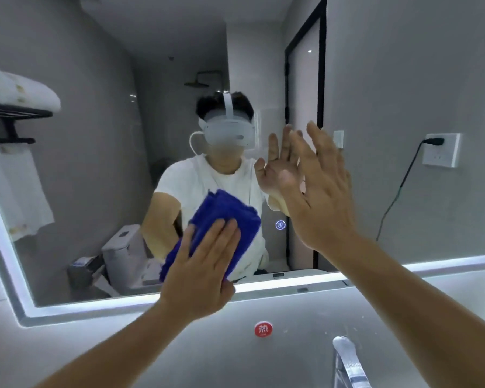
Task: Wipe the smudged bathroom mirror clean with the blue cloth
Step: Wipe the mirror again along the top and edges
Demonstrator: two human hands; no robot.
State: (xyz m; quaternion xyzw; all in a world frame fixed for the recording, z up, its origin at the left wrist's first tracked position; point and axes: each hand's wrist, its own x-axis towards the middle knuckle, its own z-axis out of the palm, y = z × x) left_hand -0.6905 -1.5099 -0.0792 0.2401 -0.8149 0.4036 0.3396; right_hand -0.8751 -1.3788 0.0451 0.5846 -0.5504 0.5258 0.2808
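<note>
The lit-edged bathroom mirror [95, 152] fills the wall ahead. A folded blue cloth [221, 217] lies flat against its lower middle. My left hand [202, 264] presses the cloth onto the glass with straight fingers, covering the cloth's lower part. My right hand [319, 191] is raised to the right of the cloth, fingers spread and straight, at the glass near the mirror's right edge; whether it touches cannot be told. It holds nothing. The mirror reflects a person in a white shirt with a headset.
A chrome tap [347, 362] stands at the bottom right, with a red round sticker [263, 329] on the wall below the mirror. A wall socket [441, 149] with a black cable is at the right. A glowing touch button [280, 225] sits on the glass.
</note>
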